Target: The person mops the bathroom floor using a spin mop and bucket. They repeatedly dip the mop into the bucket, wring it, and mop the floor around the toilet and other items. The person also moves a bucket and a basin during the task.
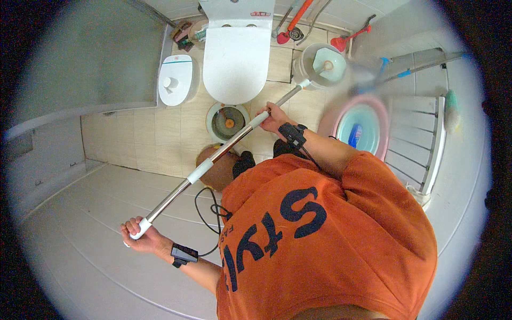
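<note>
Both my hands hold a long telescopic mop pole [236, 138] of shiny metal with white and pale green sleeves, slanting across the view. My left hand [146, 236] wraps the white grip at its lower-left end. Further up, my right hand [275, 117] closes around a white sleeve, near the front of the white toilet lid [236, 60]. At the upper right, the pole leads into a translucent bucket [300, 66], where a pale green mop head [330, 60] shows. What lies under the mop head is hidden.
A lidded white bin [176, 74] stands left of the toilet. Before it sits a round tub [212, 120] with dark contents. Right of me, a pink basin [383, 116] surrounds a turquoise basin [372, 126] holding a blue object [355, 135]. Red-handled plunger [339, 43] and brushes line the back wall.
</note>
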